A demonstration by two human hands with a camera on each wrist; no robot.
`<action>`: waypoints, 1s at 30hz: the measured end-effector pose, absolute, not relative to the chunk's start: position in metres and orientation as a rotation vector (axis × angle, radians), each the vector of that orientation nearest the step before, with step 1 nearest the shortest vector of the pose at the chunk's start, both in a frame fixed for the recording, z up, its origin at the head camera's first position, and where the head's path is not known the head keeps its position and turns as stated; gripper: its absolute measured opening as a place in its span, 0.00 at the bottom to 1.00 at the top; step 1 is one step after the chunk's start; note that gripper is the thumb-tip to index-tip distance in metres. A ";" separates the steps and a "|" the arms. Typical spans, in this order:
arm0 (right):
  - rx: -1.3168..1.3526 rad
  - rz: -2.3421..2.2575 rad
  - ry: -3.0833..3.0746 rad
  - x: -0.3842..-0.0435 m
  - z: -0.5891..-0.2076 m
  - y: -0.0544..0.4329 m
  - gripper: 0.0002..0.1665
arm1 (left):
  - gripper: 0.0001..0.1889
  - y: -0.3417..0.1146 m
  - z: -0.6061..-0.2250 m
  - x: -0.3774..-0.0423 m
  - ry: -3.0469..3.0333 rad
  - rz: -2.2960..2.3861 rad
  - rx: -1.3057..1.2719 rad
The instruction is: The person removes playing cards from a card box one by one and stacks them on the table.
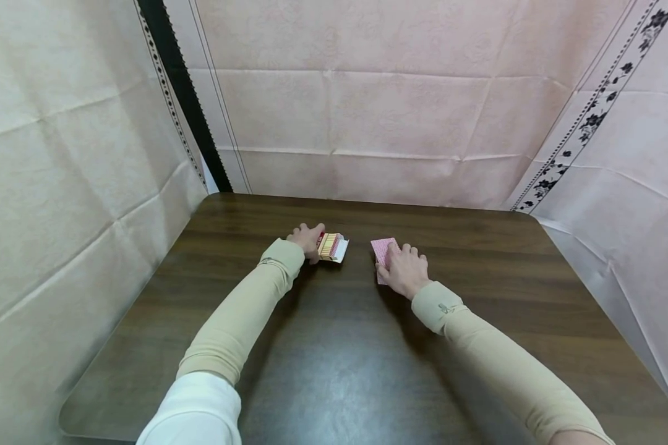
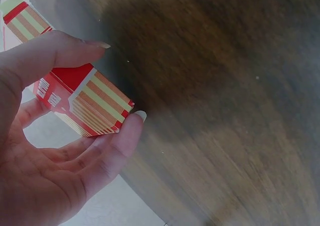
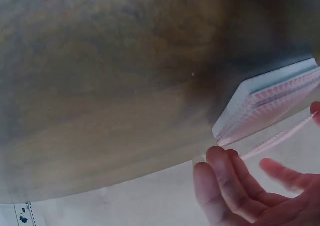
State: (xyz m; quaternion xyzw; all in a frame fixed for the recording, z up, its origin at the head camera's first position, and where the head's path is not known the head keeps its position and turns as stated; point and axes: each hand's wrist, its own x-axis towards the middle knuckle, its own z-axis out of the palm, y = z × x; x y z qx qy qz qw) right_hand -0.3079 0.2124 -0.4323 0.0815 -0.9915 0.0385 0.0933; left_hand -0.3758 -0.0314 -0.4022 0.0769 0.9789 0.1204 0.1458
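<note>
My left hand (image 1: 307, 242) grips a red, yellow and white striped card box (image 1: 329, 246) at the far middle of the table. In the left wrist view the thumb lies across one side of the box (image 2: 101, 98), with fingers on the opposite side. To the right, my right hand (image 1: 405, 271) is over pink-patterned playing cards (image 1: 383, 249). The right wrist view has a deck of cards (image 3: 280, 95) on the table. Close over it, a thin pink card (image 3: 282, 137), possibly more than one, is held between thumb and fingers. The hand hides part of the cards in the head view.
The dark wooden table (image 1: 334, 358) has a rounded far edge behind both hands. Pale cloth (image 1: 367, 117) hangs behind and at both sides, with a black strip (image 1: 186, 93) at the left corner.
</note>
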 end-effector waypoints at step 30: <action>0.782 0.193 -2.875 -0.316 -0.419 0.180 0.27 | 0.40 -0.029 -0.401 -0.374 2.815 0.342 0.241</action>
